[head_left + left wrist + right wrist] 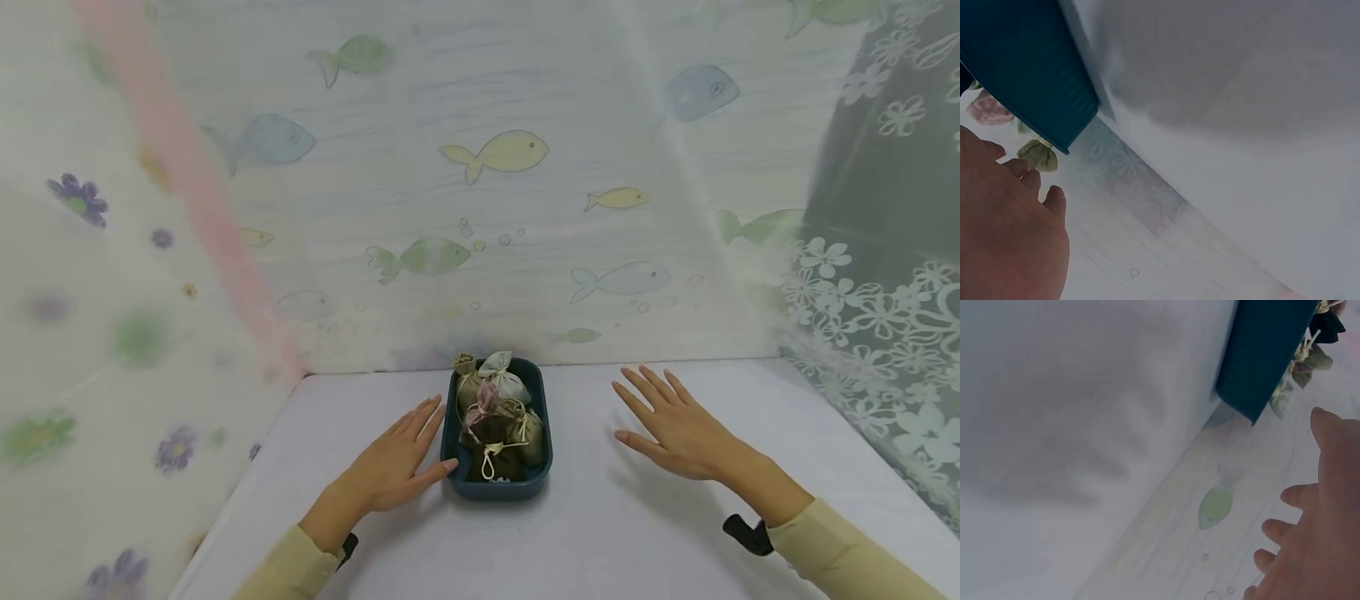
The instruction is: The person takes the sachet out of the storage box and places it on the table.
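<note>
A dark blue rectangular bin (pixel 497 490) stands on the white table, holding several small drawstring pouches. Among them are a white pouch (pixel 507 385), a pink one (pixel 487 398), an olive one (pixel 531 437) and a dark brown one (pixel 495 465) with a cream cord at the front. My left hand (pixel 396 462) is beside the bin's left side, fingers straight, thumb tip right at the rim. Off to the right of the bin, my right hand (pixel 678 429) hovers over the table with fingers spread and nothing in it. In the left wrist view the bin's wall (pixel 1041 69) rises beside the fingers.
Behind the table (pixel 600 533) hangs a pale curtain (pixel 495 250) printed with fish. A flowered sheet (pixel 112 375) borders the left side, and lace with white flowers (pixel 885 333) the right. Dark straps circle both wrists.
</note>
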Action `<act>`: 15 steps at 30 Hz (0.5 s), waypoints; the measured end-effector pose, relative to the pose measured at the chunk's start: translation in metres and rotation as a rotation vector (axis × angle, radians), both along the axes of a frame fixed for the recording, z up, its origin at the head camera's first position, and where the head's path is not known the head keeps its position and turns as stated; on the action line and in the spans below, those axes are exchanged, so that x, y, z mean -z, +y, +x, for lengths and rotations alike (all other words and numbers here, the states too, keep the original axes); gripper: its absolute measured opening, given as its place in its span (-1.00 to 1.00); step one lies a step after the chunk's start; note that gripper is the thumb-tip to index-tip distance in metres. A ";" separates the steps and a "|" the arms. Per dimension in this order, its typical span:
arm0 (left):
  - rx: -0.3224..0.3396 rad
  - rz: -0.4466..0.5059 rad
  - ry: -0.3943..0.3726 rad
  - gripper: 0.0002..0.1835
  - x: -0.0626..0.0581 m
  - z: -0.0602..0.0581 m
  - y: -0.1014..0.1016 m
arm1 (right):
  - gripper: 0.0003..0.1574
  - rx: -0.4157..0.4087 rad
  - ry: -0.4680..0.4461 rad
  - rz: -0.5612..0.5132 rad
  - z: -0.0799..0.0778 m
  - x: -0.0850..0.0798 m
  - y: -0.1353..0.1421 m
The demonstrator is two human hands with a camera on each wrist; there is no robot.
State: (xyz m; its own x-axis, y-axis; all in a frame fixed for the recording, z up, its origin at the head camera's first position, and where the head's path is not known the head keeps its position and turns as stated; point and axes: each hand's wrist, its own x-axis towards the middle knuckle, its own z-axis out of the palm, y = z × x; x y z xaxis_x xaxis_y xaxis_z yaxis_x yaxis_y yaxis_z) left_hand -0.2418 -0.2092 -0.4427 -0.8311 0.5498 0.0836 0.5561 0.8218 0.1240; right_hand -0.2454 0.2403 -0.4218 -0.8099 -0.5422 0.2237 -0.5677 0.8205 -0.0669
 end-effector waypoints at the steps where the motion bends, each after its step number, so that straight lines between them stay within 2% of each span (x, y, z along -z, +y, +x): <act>1: -0.002 0.004 -0.006 -0.01 0.000 0.001 0.001 | -0.07 -0.004 -0.003 -0.001 0.000 -0.001 -0.001; 7: -0.006 0.006 -0.022 0.05 0.002 0.007 0.007 | -0.07 -0.030 -0.037 -0.033 0.005 -0.001 -0.009; 15: 0.001 0.007 -0.019 0.06 0.003 0.011 0.011 | -0.06 -0.064 -0.017 -0.073 0.006 -0.001 -0.020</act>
